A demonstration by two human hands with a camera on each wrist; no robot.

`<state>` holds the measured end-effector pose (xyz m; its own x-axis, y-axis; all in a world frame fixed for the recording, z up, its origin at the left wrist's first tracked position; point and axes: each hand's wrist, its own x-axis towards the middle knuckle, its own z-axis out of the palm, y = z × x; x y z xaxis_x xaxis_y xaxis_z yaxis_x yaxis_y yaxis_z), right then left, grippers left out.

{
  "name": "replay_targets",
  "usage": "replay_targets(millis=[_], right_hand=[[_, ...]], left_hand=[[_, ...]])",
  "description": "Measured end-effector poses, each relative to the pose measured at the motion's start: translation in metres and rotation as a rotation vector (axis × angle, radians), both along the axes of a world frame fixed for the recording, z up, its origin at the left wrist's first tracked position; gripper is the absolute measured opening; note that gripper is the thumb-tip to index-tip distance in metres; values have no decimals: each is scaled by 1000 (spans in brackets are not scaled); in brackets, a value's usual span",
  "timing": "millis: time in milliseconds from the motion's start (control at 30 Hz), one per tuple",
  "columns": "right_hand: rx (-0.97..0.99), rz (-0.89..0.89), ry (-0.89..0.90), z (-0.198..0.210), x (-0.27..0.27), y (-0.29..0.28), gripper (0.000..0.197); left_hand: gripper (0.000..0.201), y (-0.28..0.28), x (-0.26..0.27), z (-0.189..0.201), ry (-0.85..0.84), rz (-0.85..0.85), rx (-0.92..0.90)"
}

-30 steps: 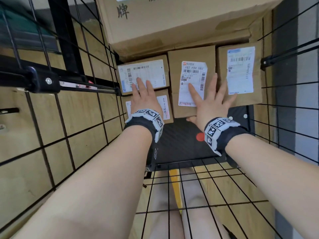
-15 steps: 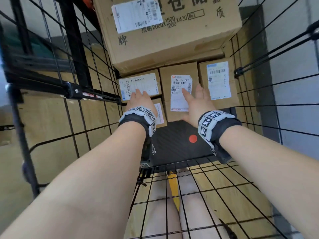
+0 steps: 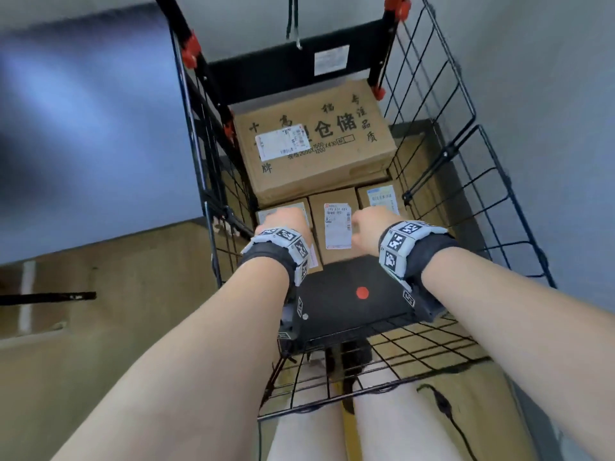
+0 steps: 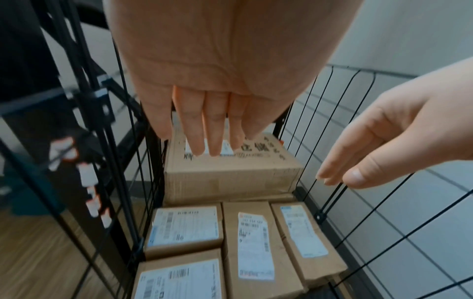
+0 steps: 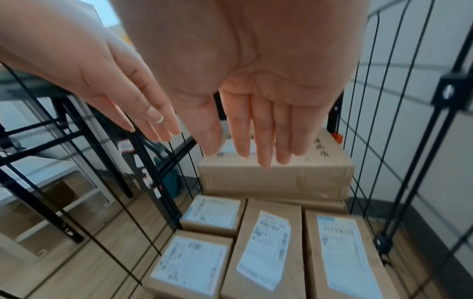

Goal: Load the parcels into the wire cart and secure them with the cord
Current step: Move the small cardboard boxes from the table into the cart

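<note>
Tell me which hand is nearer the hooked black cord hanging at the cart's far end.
Neither clearly. The left hand and right hand hover open, side by side above the small parcels; the hooked black cord hangs far beyond both.

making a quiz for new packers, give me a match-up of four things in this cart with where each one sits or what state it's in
Things:
1. big box
2. middle parcel
3. left hand
4. red dot

Places or states:
a. on the black base
b. open, holding nothing
c. far end of the cart
d. between two other parcels

Pairs: 1-c, 2-d, 3-b, 4-a
</note>
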<state>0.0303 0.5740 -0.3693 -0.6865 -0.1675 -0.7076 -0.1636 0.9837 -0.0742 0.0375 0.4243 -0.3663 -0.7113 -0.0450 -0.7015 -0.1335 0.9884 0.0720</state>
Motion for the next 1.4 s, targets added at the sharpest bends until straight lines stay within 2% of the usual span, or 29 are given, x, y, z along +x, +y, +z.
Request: replay_targets(millis=[300,433,633,833,1000,1200,1400], right_hand=[[-149,69,239,124,31,-12,33],[-202,118,319,170,62,-15,31],[-295,252,430,237,96,-52,31],[-357,388,520,287,113,-128,29],[-410,414,534,308,123,-236,32],[-527,375,545,319,142,-358,30],[-582,307,536,330,138,-429,27]], left_hand=[[23,-10,49,120,243,179,-7],[31,-16,87,163,373,221,-11],[32,-50,137,225,522,315,-29],[30,-122,168,270,659,393,-54],[35,-216,197,304,749,461,-73],[35,-328,222,334,881,551,-66],[36,-398,223,337,921,567,-51]])
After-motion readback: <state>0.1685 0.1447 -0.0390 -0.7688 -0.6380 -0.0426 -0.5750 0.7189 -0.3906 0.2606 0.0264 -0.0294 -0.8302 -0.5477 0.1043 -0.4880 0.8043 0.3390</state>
